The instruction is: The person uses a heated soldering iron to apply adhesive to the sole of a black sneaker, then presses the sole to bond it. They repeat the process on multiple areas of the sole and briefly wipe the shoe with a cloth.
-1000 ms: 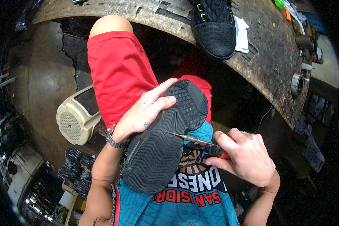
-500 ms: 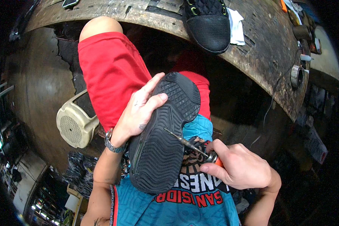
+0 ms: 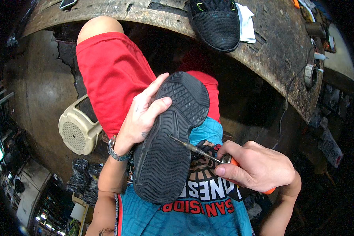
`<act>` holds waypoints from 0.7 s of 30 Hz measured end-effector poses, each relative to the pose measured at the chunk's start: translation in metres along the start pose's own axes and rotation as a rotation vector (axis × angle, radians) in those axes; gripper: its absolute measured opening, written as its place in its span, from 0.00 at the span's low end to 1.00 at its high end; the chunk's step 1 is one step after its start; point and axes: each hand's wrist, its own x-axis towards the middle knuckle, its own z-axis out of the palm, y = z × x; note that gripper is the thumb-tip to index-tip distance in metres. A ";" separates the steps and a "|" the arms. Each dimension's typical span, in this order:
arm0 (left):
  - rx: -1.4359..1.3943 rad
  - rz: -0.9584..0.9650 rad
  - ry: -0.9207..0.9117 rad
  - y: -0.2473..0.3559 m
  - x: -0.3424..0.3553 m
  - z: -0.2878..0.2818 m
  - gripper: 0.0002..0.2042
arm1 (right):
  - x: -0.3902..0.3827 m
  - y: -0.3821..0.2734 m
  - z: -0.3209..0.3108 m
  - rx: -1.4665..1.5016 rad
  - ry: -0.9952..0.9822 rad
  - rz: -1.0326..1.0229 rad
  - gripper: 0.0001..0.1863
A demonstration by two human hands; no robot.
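A black rubber shoe sole [image 3: 161, 169] lies over my lap with its grooved tread facing up; whether an upper is attached underneath is hidden. My left hand [image 3: 143, 112] grips it along the left edge, thumb on the tread and the other fingers around the side. In my right hand [image 3: 255, 167] is a soldering iron with an orange handle and a thin metal shaft [image 3: 196, 150]. Its tip touches or hovers just over the tread, near the middle of the sole. My right fingers are wrapped round the handle.
A worn wooden table [image 3: 279, 59] curves across the front, bearing a black shoe [image 3: 216, 29], white paper [image 3: 246, 25], a phone [image 3: 68, 4] and a metal ring [image 3: 310, 76]. A beige plastic stool [image 3: 76, 131] stands at left, near black plastic bags [image 3: 82, 177]. A thin cord [image 3: 281, 122] hangs at right.
My right hand has shifted a little right and turned, showing more of the orange handle. The tip has moved slightly left on the tread. My left hand keeps its hold.
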 end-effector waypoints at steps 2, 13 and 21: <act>-0.020 -0.016 0.013 0.001 0.000 0.001 0.30 | 0.000 -0.001 0.000 -0.007 0.009 -0.004 0.28; 0.035 -0.047 0.038 0.004 -0.001 0.006 0.34 | -0.004 -0.003 -0.001 -0.095 -0.040 0.087 0.24; 0.056 -0.047 0.041 0.003 -0.001 0.006 0.35 | -0.005 -0.005 0.010 -0.162 0.036 0.081 0.27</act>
